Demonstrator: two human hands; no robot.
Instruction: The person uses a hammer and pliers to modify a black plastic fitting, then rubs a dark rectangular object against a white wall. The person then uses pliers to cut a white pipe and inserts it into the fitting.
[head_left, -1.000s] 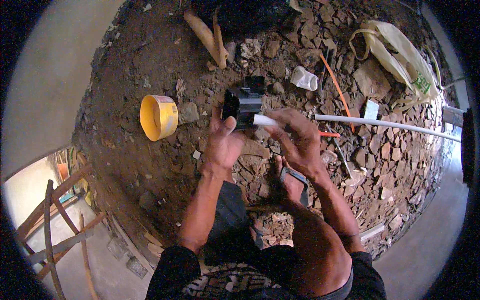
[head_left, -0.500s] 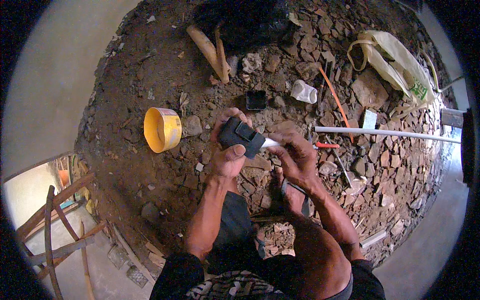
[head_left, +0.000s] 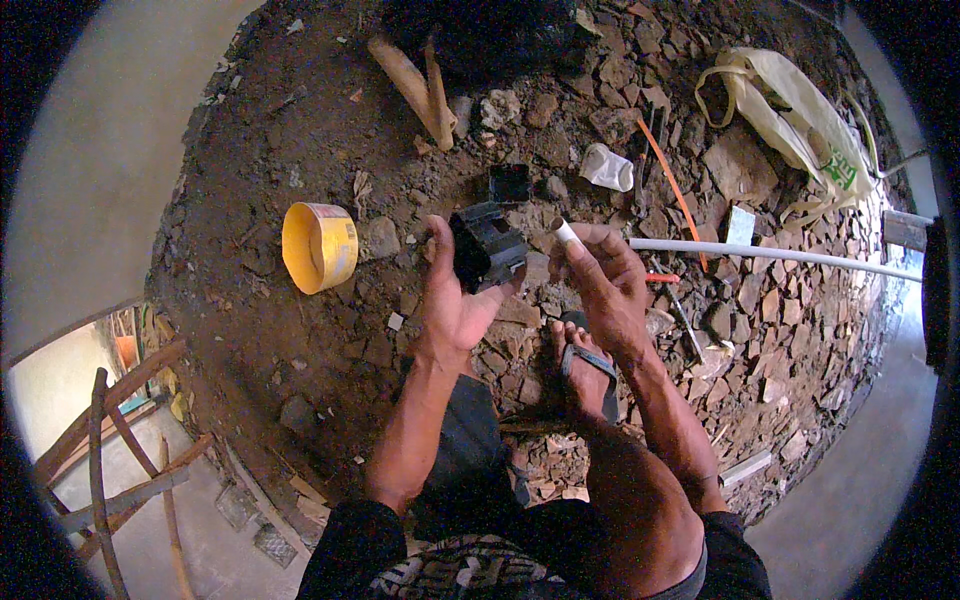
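My left hand [head_left: 455, 310] holds a black plastic electrical box [head_left: 484, 245]. The box lies against my fingers, tilted with its open side toward the left, while the thumb stands up apart from it. To the right, my right hand [head_left: 612, 290] pinches a short piece of white plastic pipe [head_left: 568, 236] between thumb and fingers. A gap separates the pipe piece from the box. On the ground just beyond my hands rests a second black box [head_left: 510, 184]. A long white pipe [head_left: 780, 253] extends to the right from behind my right hand.
Broken tile and rubble cover the ground. A yellow plastic ring-like container [head_left: 320, 248] sits at left, a crumpled white cup [head_left: 606, 168] beyond my hands. An orange strip [head_left: 672, 195], a red-handled tool [head_left: 663, 278] and a cream bag [head_left: 795, 125] are at right; wooden poles [head_left: 100, 470] stand lower left.
The white pipe piece has come away from the black box and moved right with my right hand. My left hand has opened its thumb off the box, which has turned.
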